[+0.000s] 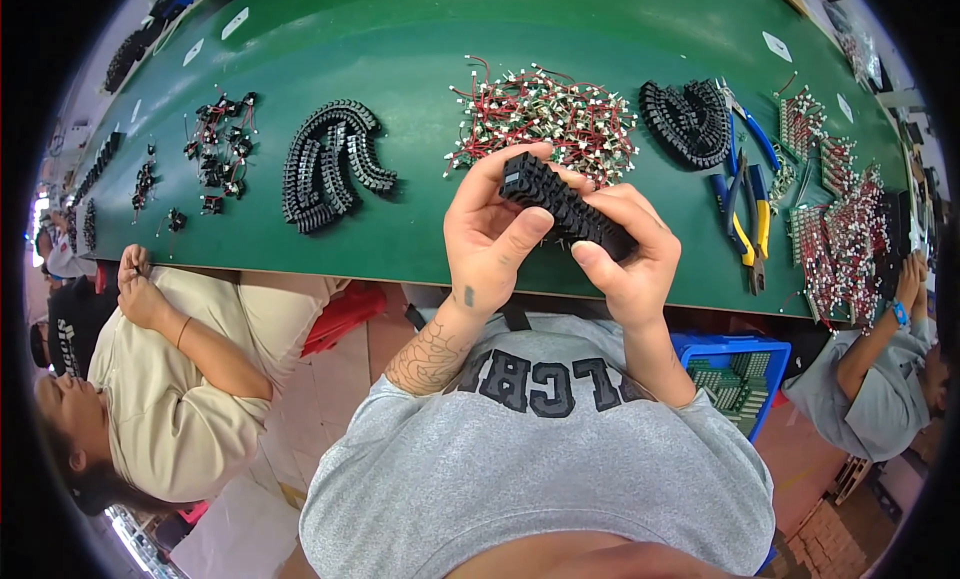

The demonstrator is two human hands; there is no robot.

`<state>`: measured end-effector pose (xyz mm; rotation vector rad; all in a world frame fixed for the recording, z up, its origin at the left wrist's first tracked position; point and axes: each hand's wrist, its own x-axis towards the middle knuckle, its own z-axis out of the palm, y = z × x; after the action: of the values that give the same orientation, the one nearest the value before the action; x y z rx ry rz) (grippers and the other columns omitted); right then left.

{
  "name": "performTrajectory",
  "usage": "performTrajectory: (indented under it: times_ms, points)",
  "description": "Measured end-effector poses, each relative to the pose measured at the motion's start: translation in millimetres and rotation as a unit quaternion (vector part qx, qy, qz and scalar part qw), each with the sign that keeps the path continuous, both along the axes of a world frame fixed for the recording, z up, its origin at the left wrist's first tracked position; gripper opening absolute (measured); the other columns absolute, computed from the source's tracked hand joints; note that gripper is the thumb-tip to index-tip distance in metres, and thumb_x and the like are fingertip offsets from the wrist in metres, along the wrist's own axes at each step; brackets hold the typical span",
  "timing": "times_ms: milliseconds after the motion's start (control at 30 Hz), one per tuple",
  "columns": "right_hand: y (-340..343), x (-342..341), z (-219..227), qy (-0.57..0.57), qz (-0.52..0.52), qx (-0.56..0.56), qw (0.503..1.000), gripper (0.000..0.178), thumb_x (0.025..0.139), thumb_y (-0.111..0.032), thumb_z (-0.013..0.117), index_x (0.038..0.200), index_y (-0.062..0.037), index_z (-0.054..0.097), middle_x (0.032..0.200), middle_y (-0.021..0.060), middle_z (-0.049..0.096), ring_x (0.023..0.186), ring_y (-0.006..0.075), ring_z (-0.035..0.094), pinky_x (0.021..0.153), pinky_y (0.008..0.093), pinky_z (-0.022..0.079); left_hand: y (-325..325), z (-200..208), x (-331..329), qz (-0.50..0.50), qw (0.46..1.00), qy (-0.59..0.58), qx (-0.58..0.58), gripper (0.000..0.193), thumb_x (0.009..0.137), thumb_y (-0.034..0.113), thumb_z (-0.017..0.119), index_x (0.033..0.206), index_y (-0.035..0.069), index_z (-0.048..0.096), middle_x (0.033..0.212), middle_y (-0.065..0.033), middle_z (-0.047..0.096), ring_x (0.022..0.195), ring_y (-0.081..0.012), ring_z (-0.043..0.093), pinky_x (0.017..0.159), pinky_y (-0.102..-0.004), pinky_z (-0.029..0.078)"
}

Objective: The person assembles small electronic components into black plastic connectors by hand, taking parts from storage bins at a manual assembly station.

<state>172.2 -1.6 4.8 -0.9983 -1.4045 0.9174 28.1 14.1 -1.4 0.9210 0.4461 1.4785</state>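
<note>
Near the table's front edge, a strip of linked black plastic housings point(566, 207) is held tilted between my two hands. My left hand point(490, 234) is closed around its upper left end, the thumb in front and the fingers behind. At the lower right end, my right hand point(640, 241) grips the strip with thumb and bent fingers. Right behind the hands lies a heap of small white connectors with red wires point(545, 114), partly covered by the fingers.
Curved black strips point(310, 169) lie left on the green table point(420, 39); more black strips point(685, 124) lie right. Yellow-and-blue pliers point(745, 214), blue-handled cutters point(755, 129) and wired circuit boards point(840, 239) are farther right. A blue crate point(780, 379) stands below. People sit at both sides.
</note>
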Motion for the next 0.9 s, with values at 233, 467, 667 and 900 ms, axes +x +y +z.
performTrajectory:
  times_ms: [233, 467, 667, 900]
  points:
    - [2, 7, 8, -0.063, -0.017, 0.005, 0.998, 0.040, 0.060, -0.002, 0.073, 0.100, -0.0035, 0.070, 0.089, 0.0075, 0.064, 0.075, 0.0167, 0.056, 0.067, 0.0261, 0.045, 4, 5, -9, -0.055, 0.992, 0.026, -0.110, 0.045, 0.085, 0.012, 0.065, 0.126, -0.001, 0.048, 0.108, -0.0178, 0.061, 0.098, -0.0258, 0.062, 0.086, -0.0346, 0.053]
    - [6, 15, 14, -0.090, 0.013, -0.004, 0.996, 0.043, 0.060, 0.000, 0.074, 0.103, -0.0047, 0.071, 0.089, 0.0070, 0.065, 0.075, 0.0158, 0.057, 0.067, 0.0253, 0.046, 4, -5, -17, -0.095, 0.984, -0.009, -0.148, 0.044, 0.080, 0.001, 0.066, 0.122, -0.001, 0.053, 0.107, -0.0162, 0.063, 0.094, -0.0208, 0.062, 0.079, -0.0285, 0.055]
    - [5, 27, 21, -0.087, 0.023, -0.009, 0.996, 0.043, 0.059, -0.006, 0.073, 0.101, -0.0020, 0.071, 0.088, 0.0083, 0.063, 0.075, 0.0168, 0.053, 0.066, 0.0252, 0.041, 5, 16, -25, -0.064, 0.988, 0.125, -0.070, 0.043, 0.077, 0.000, 0.068, 0.118, 0.000, 0.054, 0.104, -0.0136, 0.063, 0.090, -0.0183, 0.061, 0.077, -0.0277, 0.055]
    - [6, 46, 49, -0.178, 0.168, -0.013, 0.969, 0.045, 0.057, -0.002, 0.079, 0.101, -0.0033, 0.070, 0.088, 0.0075, 0.065, 0.073, 0.0156, 0.055, 0.065, 0.0250, 0.045, 6, 34, -44, -0.254, 0.937, 0.199, -0.131, 0.038, 0.075, 0.003, 0.072, 0.109, 0.002, 0.055, 0.100, -0.0095, 0.063, 0.086, -0.0148, 0.061, 0.071, -0.0226, 0.051]
